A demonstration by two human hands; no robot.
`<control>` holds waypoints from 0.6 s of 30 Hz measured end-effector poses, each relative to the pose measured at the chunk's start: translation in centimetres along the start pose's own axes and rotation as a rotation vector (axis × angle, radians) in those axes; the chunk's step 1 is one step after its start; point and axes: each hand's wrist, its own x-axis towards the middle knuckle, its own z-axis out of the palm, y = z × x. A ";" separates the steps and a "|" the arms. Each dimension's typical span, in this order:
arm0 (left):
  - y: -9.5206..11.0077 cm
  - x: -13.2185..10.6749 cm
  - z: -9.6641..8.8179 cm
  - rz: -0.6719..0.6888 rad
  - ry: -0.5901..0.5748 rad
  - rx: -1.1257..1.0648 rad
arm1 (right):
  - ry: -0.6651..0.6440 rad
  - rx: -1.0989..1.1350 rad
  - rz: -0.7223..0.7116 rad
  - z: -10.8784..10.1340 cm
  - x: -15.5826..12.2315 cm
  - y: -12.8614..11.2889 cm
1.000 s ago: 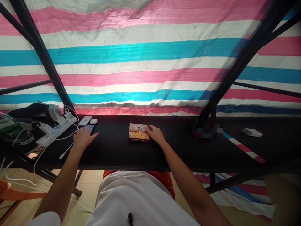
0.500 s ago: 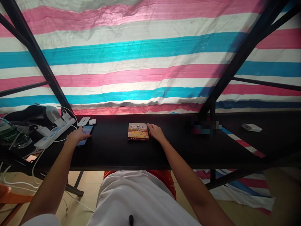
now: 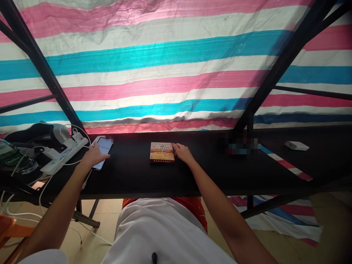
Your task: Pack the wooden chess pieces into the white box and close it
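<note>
A smartphone (image 3: 105,147) with a pale lit screen showing digits lies at the left of the black table (image 3: 132,179). My left hand (image 3: 93,156) grips it, fingers on its left side and thumb across to its right edge. A small, square yellow and dark-red box (image 3: 162,153) with Chinese characters lies flat near the middle. My right hand (image 3: 183,153) rests close against the box's right side, forefinger and thumb a little apart at its edge, not wrapped around it.
A white power strip (image 3: 64,156) with plugs and cables lies left, beside a plastic bottle (image 3: 16,157). A white device (image 3: 297,146) sits far right. Black metal posts (image 3: 264,88) frame the table, with a striped sheet (image 3: 165,62) behind. An orange stool (image 3: 13,227) stands lower left.
The phone has moved slightly away and to the right under my left hand. Its screen has turned from a bluish picture to pale with digits. My right hand and the box keep their places.
</note>
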 end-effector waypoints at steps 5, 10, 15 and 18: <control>5.9 -6.9 -3.0 0.136 0.222 -0.210 | -0.010 0.013 -0.019 0.0 0.0 0.2; 12.5 -13.6 -5.9 0.260 0.419 -0.424 | -0.020 0.018 -0.028 0.0 0.1 0.4; 15.2 -16.4 -7.4 0.320 0.485 -0.500 | -0.031 0.015 -0.032 0.0 0.2 0.3; 15.4 -17.0 -8.0 0.303 0.501 -0.514 | -0.031 0.012 -0.031 0.0 0.2 0.2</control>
